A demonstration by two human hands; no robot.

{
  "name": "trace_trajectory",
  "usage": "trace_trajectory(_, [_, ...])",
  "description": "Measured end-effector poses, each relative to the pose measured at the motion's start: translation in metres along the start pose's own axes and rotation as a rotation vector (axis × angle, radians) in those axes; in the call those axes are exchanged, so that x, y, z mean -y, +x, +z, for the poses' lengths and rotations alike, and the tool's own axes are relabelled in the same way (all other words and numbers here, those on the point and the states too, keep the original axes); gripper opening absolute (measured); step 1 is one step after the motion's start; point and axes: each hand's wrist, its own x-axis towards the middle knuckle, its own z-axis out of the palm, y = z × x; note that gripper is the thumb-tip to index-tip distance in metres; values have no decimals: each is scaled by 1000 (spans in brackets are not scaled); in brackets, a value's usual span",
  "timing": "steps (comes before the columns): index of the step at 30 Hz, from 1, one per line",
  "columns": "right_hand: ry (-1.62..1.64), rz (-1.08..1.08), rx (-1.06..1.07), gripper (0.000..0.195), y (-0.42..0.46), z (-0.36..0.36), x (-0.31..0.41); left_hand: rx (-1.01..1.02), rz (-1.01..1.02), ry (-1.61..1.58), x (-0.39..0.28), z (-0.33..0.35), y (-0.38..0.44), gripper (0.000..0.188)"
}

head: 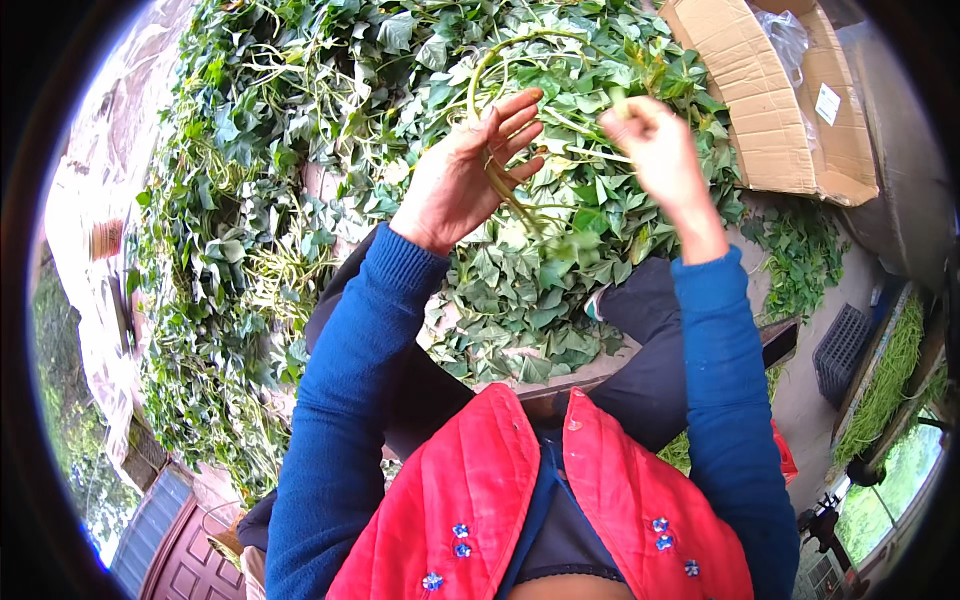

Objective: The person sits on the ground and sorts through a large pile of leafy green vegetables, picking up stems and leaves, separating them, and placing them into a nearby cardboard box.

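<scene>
My left hand point(480, 161) is raised over a heap of leafy green vines, palm facing right. A long yellow-green vine stem point(480, 67) is hooked between its thumb and palm; the other fingers are spread. The stem arches up and right, and its lower end point(514, 199) hangs below the hand with a blurred leaf. To the right, my right hand point(660, 146) is blurred by motion, its fingers pinched together. A pale green bit of stem point(617, 97) shows at its fingertips. Beneath both hands lie loose cut leaves point(525, 315), spread between my legs.
An open cardboard box point(750, 97) with a clear plastic bag point(784, 45) stands at the upper right. Vines point(225, 247) cover the floor on the left. A dark plastic crate point(844, 352) and a bed of thin green stalks point(885, 382) are on the right.
</scene>
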Motion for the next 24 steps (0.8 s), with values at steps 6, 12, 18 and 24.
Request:
trace_trajectory(6, [439, 119, 426, 24, -24, 50, 33, 18, 71, -111, 7, 4, 5, 57])
trace_trajectory(12, [426, 33, 122, 19, -14, 37, 27, -47, 76, -338, -1, 7, 5, 55])
trace_trajectory(18, [676, 18, 32, 19, 0, -10, 20, 41, 289, -532, -25, 1, 4, 49])
trace_trajectory(24, [-24, -236, 264, 26, -12, 21, 33, 121, 334, -769, -37, -6, 3, 44])
